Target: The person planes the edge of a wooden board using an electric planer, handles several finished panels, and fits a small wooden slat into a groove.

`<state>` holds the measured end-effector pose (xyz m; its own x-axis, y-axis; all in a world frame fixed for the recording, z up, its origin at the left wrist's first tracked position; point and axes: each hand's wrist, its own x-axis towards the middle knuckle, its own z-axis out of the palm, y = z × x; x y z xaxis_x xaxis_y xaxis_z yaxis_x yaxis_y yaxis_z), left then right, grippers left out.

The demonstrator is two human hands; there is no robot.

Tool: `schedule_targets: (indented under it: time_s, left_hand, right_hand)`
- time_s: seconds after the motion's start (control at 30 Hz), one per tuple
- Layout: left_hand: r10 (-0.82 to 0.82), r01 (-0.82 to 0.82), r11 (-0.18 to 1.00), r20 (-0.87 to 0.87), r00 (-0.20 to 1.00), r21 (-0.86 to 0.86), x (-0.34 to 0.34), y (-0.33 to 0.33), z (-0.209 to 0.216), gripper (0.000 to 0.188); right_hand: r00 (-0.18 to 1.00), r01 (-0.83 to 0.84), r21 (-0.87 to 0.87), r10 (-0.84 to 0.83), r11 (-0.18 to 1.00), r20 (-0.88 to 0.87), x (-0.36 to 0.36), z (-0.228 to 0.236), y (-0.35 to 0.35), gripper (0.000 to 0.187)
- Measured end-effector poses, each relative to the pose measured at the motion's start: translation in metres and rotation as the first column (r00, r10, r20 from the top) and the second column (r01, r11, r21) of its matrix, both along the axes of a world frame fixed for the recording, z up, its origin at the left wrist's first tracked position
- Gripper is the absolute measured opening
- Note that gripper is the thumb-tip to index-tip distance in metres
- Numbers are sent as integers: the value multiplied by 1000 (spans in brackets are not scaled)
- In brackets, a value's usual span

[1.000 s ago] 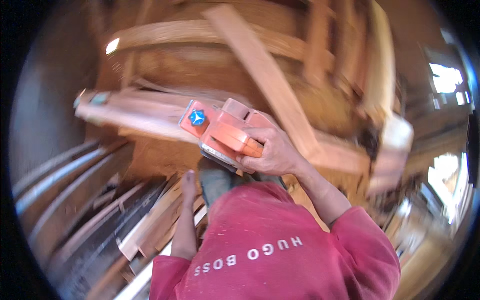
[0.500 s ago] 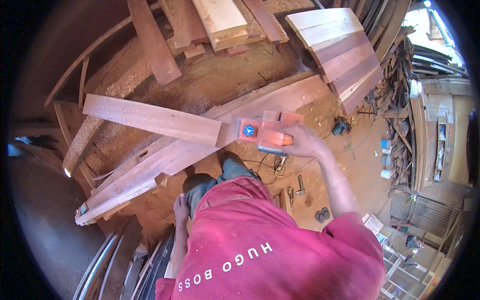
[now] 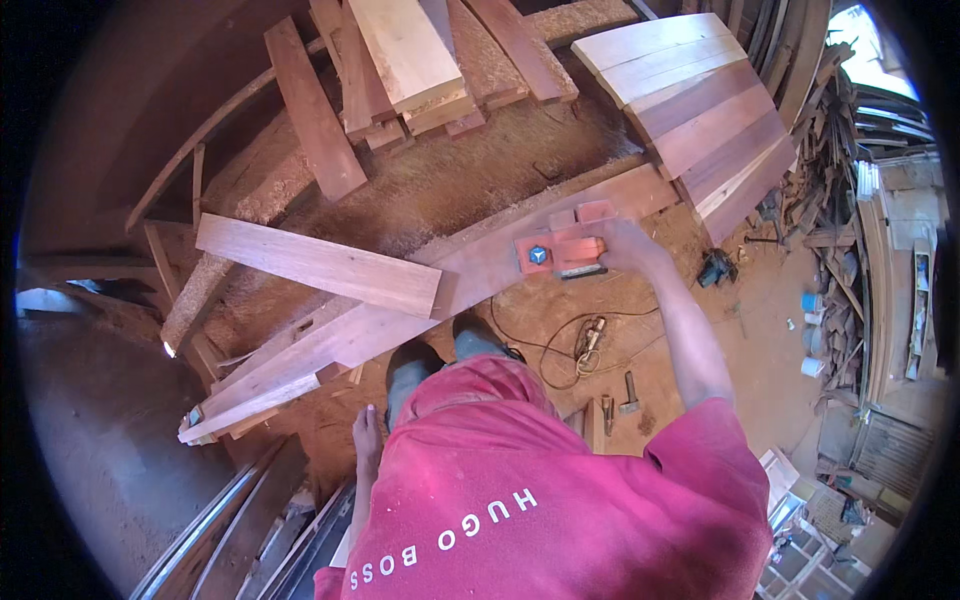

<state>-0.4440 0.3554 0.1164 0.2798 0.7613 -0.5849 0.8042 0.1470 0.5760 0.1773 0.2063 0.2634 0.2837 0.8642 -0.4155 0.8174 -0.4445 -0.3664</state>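
My right hand [image 3: 630, 247] is closed round the rear handle of an orange electric planer [image 3: 567, 247] with a blue knob. The planer is over the right part of a long reddish board [image 3: 480, 262] on the bench; I cannot tell whether its sole touches the wood. To its left a shorter plank [image 3: 320, 265] lies slantwise across the long board. Beside my left leg hangs my left hand [image 3: 367, 432], with nothing seen in it and its fingers loosely stretched.
Loose planks [image 3: 405, 60] lie at the far side. A panel of joined light and dark boards [image 3: 690, 105] leans at the far right. On the floor are a cord [image 3: 550, 360], a hammer [image 3: 629, 393] and a dark power tool [image 3: 716, 268]. Offcuts [image 3: 820, 180] are piled beyond.
The planer in my right hand has moved right along the long board, away from the short plank, and appears lower. My left hand still hangs at my side. The whole view has shifted slightly.
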Motion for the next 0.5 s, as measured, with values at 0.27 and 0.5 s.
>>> schedule_targets:
  time_s: [0.27, 0.5]
  left_hand:
    - [175, -164, 983, 161, 971, -81, -29, -15, -51, 44]
    - [111, -108, 993, 93, 989, -39, 16, -3, 2, 44]
  right_hand:
    - [991, -82, -236, 105, 968, 84, 43, -56, 39, 56]
    - [993, -98, -245, 111, 964, 37, 54, -48, 45, 53]
